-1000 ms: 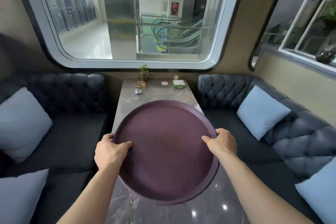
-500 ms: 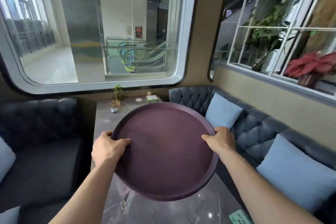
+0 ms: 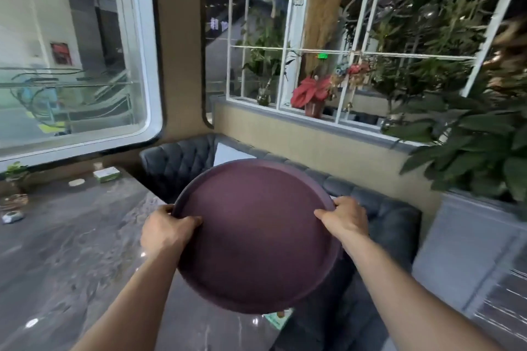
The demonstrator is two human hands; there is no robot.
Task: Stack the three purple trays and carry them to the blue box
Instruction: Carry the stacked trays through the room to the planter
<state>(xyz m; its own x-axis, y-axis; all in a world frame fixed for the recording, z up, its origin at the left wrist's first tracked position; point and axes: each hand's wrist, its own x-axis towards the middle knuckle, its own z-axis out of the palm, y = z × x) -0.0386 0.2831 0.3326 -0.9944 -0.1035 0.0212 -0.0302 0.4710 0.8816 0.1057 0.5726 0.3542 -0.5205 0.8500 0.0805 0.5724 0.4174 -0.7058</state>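
2 hands, left hand (image 3: pixel 166 232) and right hand (image 3: pixel 346 218), each hold a firm grip on 1 visible purple tray (image 3: pixel 256 234), lifted above the desk (image 3: pixel 71 251).

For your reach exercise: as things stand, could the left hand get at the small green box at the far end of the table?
Probably not yet. The left hand grips the purple tray rim, and the green box lies well beyond it across the table, though nothing blocks the way.
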